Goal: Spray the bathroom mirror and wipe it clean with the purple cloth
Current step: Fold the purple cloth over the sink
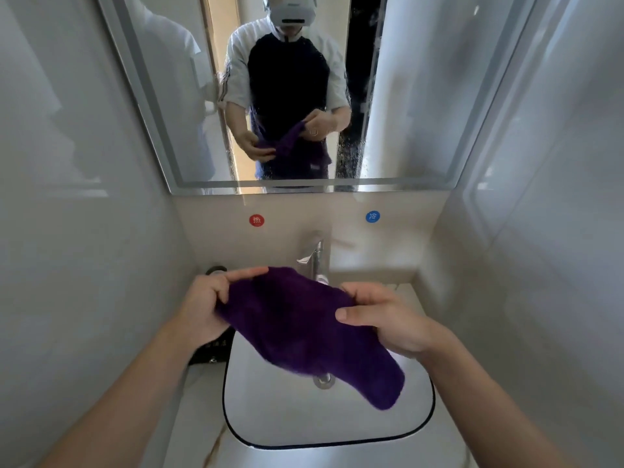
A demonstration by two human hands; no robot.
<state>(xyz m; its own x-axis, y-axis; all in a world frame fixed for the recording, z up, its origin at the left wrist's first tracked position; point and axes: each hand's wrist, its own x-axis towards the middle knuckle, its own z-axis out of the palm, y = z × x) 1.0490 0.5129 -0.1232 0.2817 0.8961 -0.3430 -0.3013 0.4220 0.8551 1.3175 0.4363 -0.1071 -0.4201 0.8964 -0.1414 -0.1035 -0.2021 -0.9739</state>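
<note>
Mirror (189,96): top and upper corners cut off by the picture's top edge.
Cloth (304,329): motion-blurred at its lower right end; covers the left hand's (206,305) palm and the right hand's (385,319) fingertips.
Drain (322,380): upper half hidden behind the cloth.
Tap (315,256): base hidden by the cloth; outline soft.
Dark object (211,351) on worktop: largely hidden by the left wrist; markings too small to read.
Basin (337,427): back part hidden by cloth.

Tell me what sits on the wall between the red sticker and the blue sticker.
Nothing: in the head view the wall is bare between the red sticker and the blue sticker. The faucet stands lower.
</note>
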